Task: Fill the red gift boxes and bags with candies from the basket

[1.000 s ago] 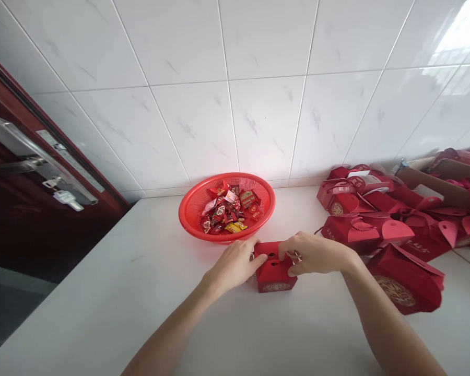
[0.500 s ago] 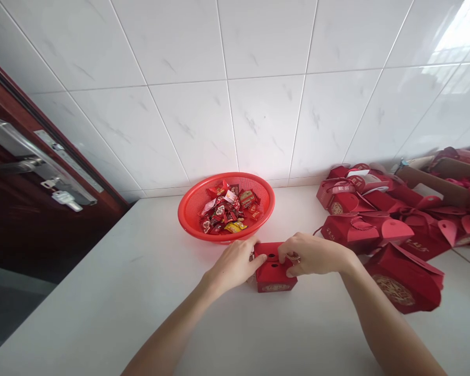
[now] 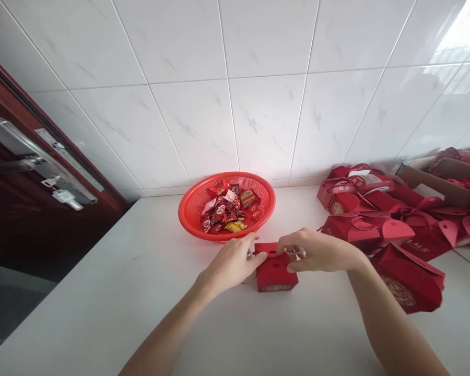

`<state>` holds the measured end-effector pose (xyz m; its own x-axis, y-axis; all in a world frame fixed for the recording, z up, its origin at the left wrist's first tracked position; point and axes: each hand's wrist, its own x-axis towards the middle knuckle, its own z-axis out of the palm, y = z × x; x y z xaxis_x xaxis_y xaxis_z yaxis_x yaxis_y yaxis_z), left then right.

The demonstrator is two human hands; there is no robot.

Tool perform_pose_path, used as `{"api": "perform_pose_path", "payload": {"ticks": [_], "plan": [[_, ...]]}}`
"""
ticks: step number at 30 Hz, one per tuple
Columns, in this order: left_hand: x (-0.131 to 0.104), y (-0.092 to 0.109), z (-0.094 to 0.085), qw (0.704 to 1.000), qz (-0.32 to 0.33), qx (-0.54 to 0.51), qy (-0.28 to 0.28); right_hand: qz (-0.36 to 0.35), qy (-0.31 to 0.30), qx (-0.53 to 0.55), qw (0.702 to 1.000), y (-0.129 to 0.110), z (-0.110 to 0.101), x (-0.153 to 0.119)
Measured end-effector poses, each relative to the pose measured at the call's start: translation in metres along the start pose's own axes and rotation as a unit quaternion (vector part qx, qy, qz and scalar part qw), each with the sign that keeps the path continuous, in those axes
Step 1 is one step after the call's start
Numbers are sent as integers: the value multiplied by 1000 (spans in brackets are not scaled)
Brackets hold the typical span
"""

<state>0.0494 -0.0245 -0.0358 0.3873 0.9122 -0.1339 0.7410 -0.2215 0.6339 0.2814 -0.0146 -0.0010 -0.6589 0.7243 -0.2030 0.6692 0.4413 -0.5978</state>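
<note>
A small red candy box with a gold print on its front stands on the white counter. Its top flaps have round holes. From the left, my left hand holds the box, thumb along the top flap and fingers at the far left side. On the other side, my right hand has curled fingers and thumb at the right end of the top. Part of a pale cord shows by the fingers of each hand. Behind the box sits a red plastic basket with wrapped candies in it.
Several red gift boxes are piled at the right, one lying tilted nearest me. A brown cardboard carton stands behind them. White tiled wall rises along the back; a dark red door with keys is at left.
The top flaps of the box have shifted slightly under my fingers, and the front hole now looks red instead of dark. My right hand has lifted a little.
</note>
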Motion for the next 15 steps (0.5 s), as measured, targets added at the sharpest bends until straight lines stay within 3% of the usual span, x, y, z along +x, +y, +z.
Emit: {"api": "perform_pose_path", "payload": {"ticks": [4,8,11,15], "plan": [[-8,1,-18,995,-17,-93,-19,-16,79,138,987,6,-3,-4],[-14,1,-36,964,-23,-256,-66,-31,133,319,938,8,-6,-6],[-18,4,-42,932,16,-354,-80,-46,147,400,903,5,-7,-7],[-20,10,-34,890,99,-434,-101,-68,145,417,895,-2,-3,-6]]}}
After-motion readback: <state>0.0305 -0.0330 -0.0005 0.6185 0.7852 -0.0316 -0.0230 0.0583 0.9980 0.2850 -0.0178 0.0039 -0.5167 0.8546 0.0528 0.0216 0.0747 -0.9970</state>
